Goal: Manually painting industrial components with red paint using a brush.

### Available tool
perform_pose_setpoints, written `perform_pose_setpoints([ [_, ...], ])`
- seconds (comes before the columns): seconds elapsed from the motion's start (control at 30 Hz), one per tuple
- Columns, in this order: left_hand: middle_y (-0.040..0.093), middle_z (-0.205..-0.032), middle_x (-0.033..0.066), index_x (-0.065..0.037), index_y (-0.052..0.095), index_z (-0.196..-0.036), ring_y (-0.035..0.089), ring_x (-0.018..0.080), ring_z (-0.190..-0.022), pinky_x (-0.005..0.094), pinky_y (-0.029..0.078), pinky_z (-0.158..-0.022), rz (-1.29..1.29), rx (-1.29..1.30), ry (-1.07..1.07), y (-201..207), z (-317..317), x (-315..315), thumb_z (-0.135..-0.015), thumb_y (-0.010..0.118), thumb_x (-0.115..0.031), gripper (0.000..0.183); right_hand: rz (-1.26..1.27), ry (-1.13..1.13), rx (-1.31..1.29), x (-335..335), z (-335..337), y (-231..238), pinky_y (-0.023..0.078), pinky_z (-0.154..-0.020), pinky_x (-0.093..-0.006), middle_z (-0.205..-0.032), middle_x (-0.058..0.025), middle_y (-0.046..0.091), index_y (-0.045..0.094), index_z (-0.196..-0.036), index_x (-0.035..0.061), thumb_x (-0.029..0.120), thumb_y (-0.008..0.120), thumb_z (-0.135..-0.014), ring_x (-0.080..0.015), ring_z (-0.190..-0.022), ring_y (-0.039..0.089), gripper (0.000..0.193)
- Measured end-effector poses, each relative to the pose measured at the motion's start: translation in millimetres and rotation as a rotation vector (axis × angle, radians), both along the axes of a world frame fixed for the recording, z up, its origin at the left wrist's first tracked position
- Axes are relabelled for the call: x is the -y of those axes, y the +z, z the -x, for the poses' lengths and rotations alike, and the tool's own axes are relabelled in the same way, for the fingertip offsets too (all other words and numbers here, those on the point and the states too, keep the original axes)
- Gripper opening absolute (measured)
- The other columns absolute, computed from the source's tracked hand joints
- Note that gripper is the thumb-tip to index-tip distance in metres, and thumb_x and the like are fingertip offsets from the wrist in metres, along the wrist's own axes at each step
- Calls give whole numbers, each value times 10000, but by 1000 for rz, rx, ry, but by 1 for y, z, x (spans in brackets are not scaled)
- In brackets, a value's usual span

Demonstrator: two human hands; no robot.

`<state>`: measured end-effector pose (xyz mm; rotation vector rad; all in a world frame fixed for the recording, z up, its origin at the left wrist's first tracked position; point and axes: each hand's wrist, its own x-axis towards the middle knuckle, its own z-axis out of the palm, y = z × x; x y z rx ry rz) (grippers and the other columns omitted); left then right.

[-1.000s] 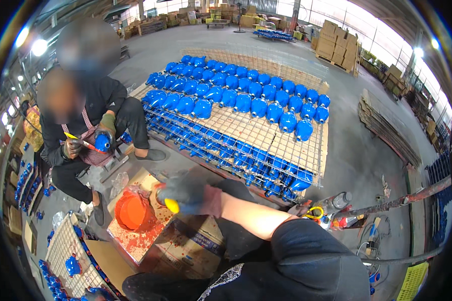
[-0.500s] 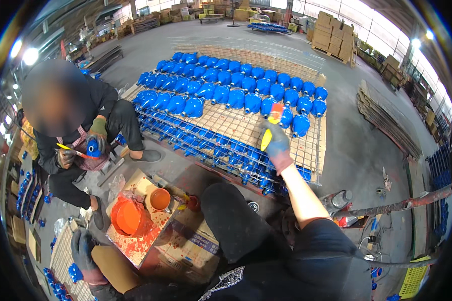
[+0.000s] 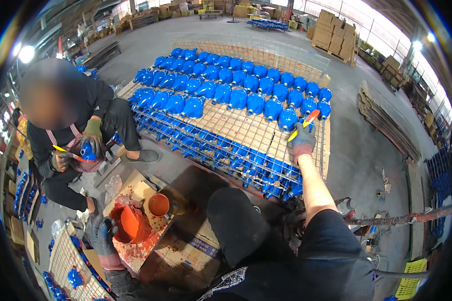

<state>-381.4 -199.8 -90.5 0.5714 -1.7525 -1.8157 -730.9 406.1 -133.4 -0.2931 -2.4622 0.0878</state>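
Note:
My right hand, in a dark glove with a reddish cuff, grips a paintbrush with a yellow handle and red-orange bristles. It reaches over the near right end of the rows of blue-painted castings. Whatever lies beneath its fingers is covered. My left hand, also gloved, is raised beside the red paint bucket, fingers apart and holding nothing. A cup of red paint stands right of the bucket. Below my left hand, one blue casting rests on a wire mesh rack.
At left a seated co-worker holds a blue casting and a yellow-handled brush. The castings sit on boards over a stacked wire rack. Cardboard lies under the paint. A metal bar and yellow crate are at right.
My right hand has moved right and down onto the end of the front row, brush still held. My left hand has lifted toward the paint bucket, away from the blue casting on the lower-left rack.

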Motion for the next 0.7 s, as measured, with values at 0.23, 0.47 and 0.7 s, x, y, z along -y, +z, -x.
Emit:
perform_pose_setpoints([
  [0.23,632,-1040,79,-38,530,-1240,634,190,-908,275,514,-757,-58,-81,30,10,-17,-15,-911,604,-232,389,-21,29,142,-13,-3,3,453,-937,-457,-1261,-114,562,590,-1104,229,244,585,-836,-397,-1232,461,269],
  [0.47,632,-1013,80,-24,545,-1220,630,164,-880,218,516,-695,-54,-114,35,29,-41,-28,-924,584,-146,323,1001,219,124,2,-29,20,426,-889,-354,-1190,-156,610,528,-1318,201,425,495,-912,-280,-1064,585,465],
  [0.7,620,-1000,49,-12,559,-1204,596,113,-866,218,492,-730,-47,-161,21,35,-53,-30,-909,591,-192,347,113,362,108,40,-79,51,503,-746,-411,-967,-96,676,637,-1030,272,216,555,-850,-320,-880,653,206],
])
